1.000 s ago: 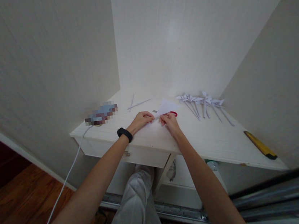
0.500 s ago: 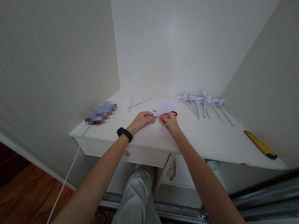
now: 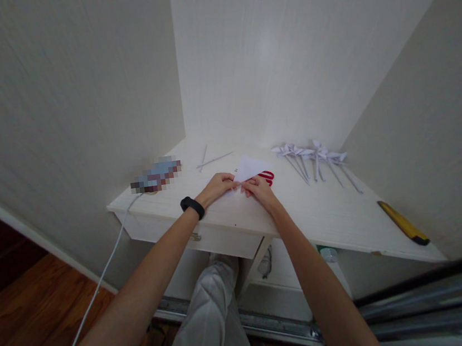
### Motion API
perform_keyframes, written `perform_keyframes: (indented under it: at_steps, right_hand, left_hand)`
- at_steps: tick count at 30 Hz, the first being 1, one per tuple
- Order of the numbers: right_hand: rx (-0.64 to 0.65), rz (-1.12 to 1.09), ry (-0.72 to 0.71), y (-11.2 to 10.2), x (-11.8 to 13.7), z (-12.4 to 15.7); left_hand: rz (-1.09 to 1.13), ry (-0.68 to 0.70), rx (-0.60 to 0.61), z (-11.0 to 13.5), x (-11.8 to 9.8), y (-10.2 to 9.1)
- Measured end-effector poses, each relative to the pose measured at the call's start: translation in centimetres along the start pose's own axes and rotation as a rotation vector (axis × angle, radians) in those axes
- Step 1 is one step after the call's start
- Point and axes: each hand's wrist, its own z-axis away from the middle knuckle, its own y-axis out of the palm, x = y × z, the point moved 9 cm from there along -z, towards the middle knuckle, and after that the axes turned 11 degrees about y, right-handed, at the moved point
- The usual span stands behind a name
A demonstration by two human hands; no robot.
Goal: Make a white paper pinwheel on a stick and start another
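Observation:
A small white sheet of paper (image 3: 252,167) is pinched along its near edge by both hands, just above the desk. My left hand (image 3: 221,185), with a black band on the wrist, grips the paper's left corner. Fingers of my right hand (image 3: 257,186) are closed on the near edge, close beside the left fingertips. Red-handled scissors (image 3: 268,177) lie partly under the paper, their handles showing at its right; the blades are mostly hidden.
Several folded white paper pieces with thin stems (image 3: 315,154) lie at the back right of the white desk (image 3: 303,214). Two thin paper sticks (image 3: 215,159) lie at the back left, near a blurred-out device (image 3: 158,175) with a white cable (image 3: 101,279). A yellow-and-black cutter (image 3: 403,223) lies far right.
The paper has shifted slightly left and tilted, uncovering more of the red scissor handles. My right hand has moved a little left; the left hand has barely moved.

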Motion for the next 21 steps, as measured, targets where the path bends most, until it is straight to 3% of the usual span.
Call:
perform_keyframes:
  at_steps: [10,21]
  right_hand:
    - [-0.02,0.051,-0.005,-0.2,0.4,0.2]
    - [-0.131,0.007,-0.023,-1.7,0.2,0.0]
  left_hand:
    - [-0.016,0.001,0.013,0.1,0.0,0.0]
    - [0.047,-0.031,-0.077,-0.1,0.2,-0.5]
